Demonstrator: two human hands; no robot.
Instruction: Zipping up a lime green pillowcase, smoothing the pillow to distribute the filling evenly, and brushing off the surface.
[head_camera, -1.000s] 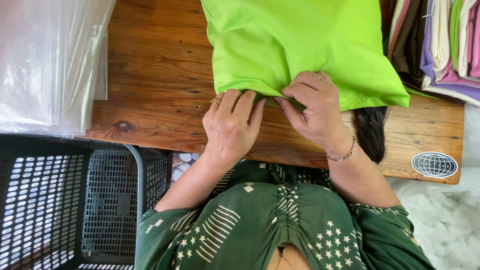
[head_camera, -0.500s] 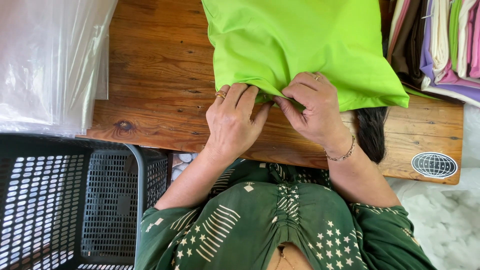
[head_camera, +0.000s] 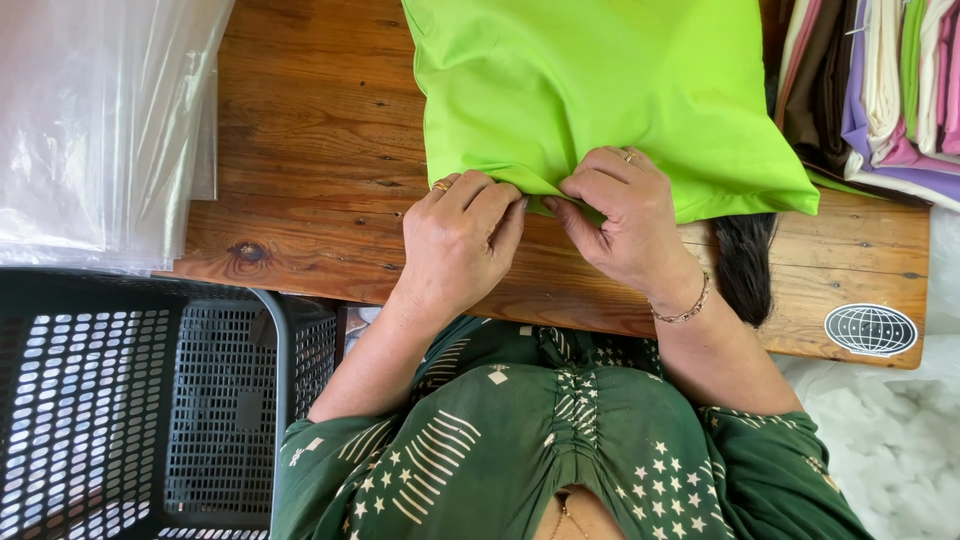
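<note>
My left hand (head_camera: 462, 232) and right hand (head_camera: 622, 225) sit side by side at the near hem of the lime-green fabric (head_camera: 600, 90), fingertips pinched shut on that edge. The cloth lies flat on the wooden table (head_camera: 310, 130), nearer its right end. It looks light, limp and smooth, likely to slide; best taken at the hem or corners. Beyond it, right, stacked coloured cloths (head_camera: 880, 80).

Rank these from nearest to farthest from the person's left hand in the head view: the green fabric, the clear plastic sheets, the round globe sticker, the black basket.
1. green fabric: pinched at its near edge by the left hand.
2. black basket: below and to the left, off the table's edge.
3. clear plastic sheets: far left on the table; close to the basket's rank.
4. round globe sticker: far right table corner.
</note>
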